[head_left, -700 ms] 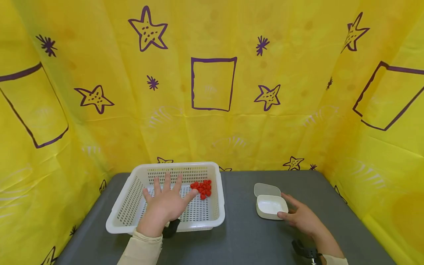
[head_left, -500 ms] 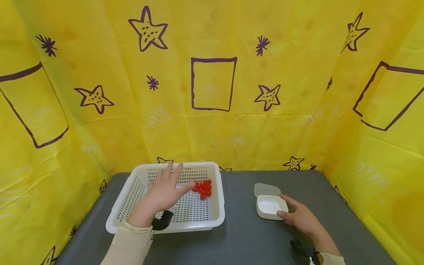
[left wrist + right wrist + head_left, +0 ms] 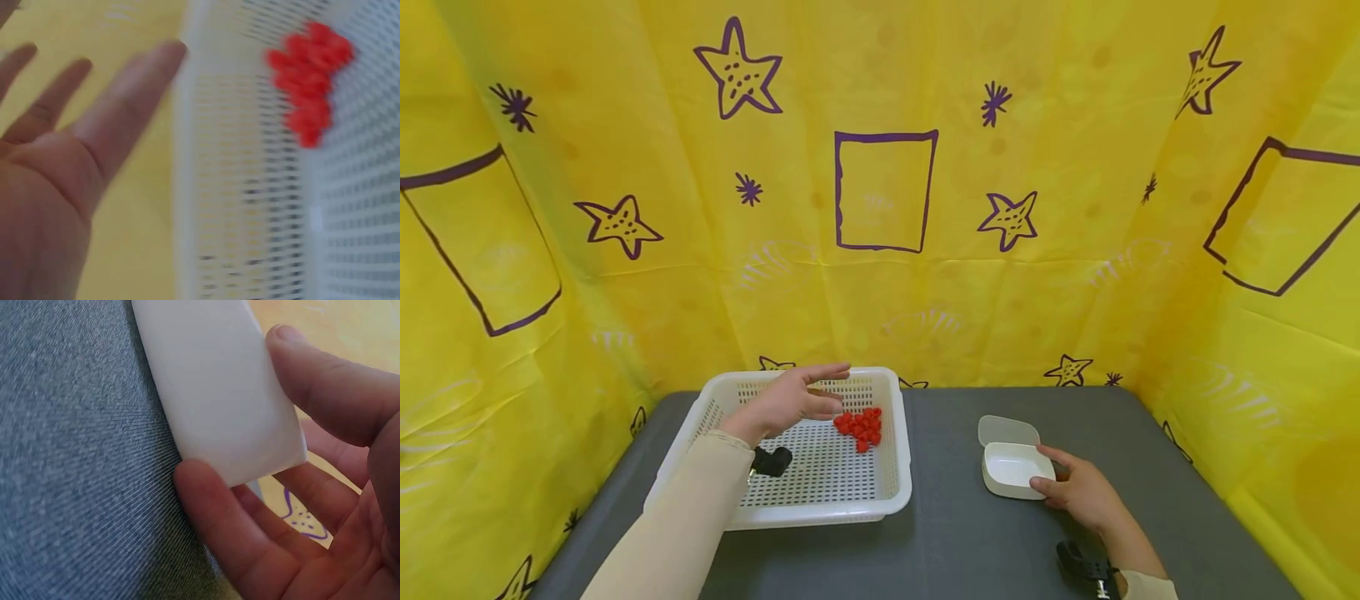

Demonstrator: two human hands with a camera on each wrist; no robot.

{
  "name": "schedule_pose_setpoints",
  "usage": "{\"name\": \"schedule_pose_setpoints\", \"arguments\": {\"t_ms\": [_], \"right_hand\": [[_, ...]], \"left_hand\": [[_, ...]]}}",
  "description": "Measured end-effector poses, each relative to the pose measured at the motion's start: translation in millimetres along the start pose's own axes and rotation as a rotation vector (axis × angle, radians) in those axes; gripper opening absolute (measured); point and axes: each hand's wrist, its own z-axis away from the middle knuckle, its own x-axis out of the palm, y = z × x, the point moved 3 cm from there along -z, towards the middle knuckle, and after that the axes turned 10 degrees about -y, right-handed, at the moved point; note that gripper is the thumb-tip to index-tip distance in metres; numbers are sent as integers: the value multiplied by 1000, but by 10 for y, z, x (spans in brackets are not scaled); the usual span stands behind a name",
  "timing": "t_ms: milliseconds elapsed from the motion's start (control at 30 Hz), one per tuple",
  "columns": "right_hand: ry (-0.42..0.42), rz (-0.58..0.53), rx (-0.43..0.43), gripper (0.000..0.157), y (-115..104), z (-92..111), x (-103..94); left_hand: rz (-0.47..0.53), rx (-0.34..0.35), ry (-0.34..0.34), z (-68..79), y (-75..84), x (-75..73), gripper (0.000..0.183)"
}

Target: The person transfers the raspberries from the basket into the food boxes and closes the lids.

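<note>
A white perforated plastic basket (image 3: 820,518) stands on the left of the table, with a cluster of small red pieces (image 3: 862,432) near its right wall. Over the basket hovers my left hand (image 3: 786,404), its fingers extended and nothing in them. The left wrist view shows that hand (image 3: 56,162) beside the basket's rim, apart from the red pieces (image 3: 306,75). My right hand (image 3: 1086,492) holds a small white box (image 3: 1009,489) by its right side, thumb at the near rim. The box's translucent lid (image 3: 1007,430) lies folded back, and no contents show inside.
A dark grey table (image 3: 955,533) carries both containers, with a gap between them. Yellow patterned cloth (image 3: 880,317) closes off the back and both sides. A black wrist strap (image 3: 772,461) sits on the left wrist, another (image 3: 1078,562) on the right.
My left hand has turned from palm down with spread fingers to pointing right, and its forearm has swung further over the basket. The right hand and box stay nearly still.
</note>
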Motion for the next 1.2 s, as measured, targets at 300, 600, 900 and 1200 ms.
{"name": "schedule_pose_setpoints", "arguments": {"t_ms": [300,600,900,1200], "right_hand": [[18,-25,1,78,83,-26,-4],[39,-33,17,81,161,-41,0],[43,-29,0,78,139,-70,-1],[57,-53,-1,77,185,-70,3]], "left_hand": [[14,-183,-103,-243,-541,92,47],[-99,-230,-144,-347,-736,195,34],[-171,-256,-121,-440,-789,175,32],[-212,-243,-116,-526,-820,201,27]]}}
